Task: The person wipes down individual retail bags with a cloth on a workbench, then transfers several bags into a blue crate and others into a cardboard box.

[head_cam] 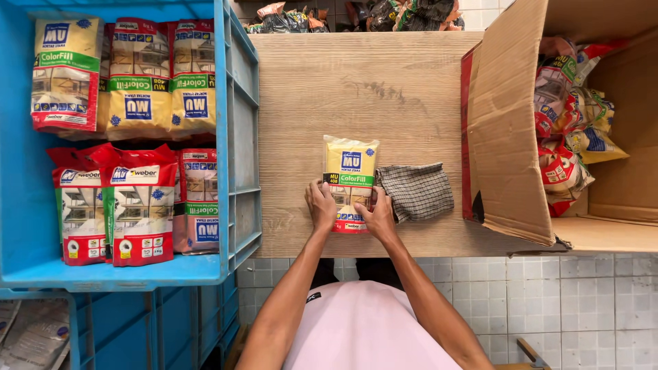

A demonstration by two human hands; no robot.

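Observation:
A yellow pouch with a red bottom band point(349, 171) lies flat on the wooden table point(370, 89) near its front edge. My left hand point(321, 205) rests on the pouch's lower left side. My right hand point(378, 216) presses its lower right corner. Both hands lie on the pouch with fingers spread over it. A folded grey checked cloth point(415, 190) lies just right of the pouch, touching my right hand's side.
A blue plastic crate point(240, 137) on the left holds several yellow and red pouches. An open cardboard box point(507, 123) on the right holds more mixed pouches. Dark packets lie at the table's far edge. Pale floor tiles show below.

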